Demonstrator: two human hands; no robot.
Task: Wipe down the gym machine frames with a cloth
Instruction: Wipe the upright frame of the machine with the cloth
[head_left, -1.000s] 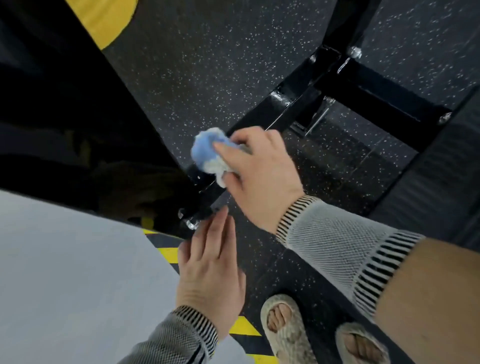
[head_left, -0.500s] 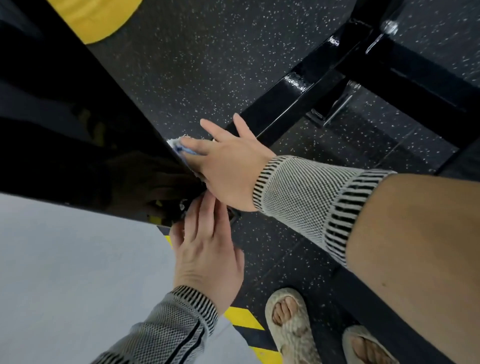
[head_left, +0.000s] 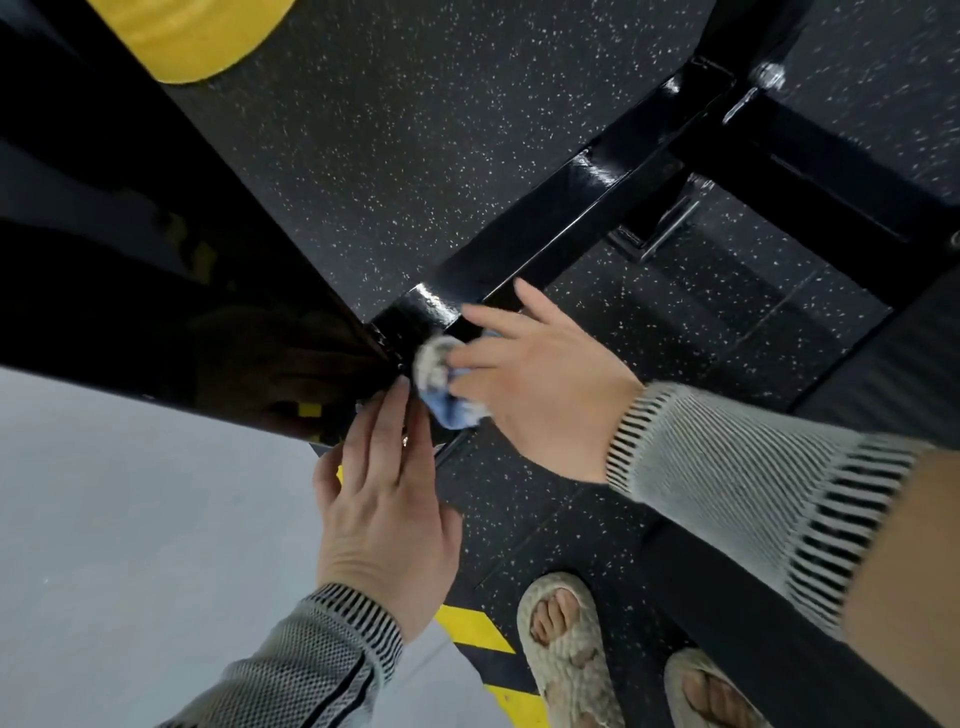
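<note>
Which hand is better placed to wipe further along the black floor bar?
The right hand: it already holds the cloth on the bar. The left hand only rests flat near the joint.

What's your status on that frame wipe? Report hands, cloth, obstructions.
Right hand grips blue cloth, pressed to black frame bar at the joint. Left hand open, fingers flat beside the joint. Nothing blocking the bar.

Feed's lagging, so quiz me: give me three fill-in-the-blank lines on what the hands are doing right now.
1. The right hand holds a ____ cloth.
2. The cloth is pressed against the black ____ of the gym machine.
3. The left hand has its fingers ____, touching the joint.

Missing words: blue; frame; straight
</note>
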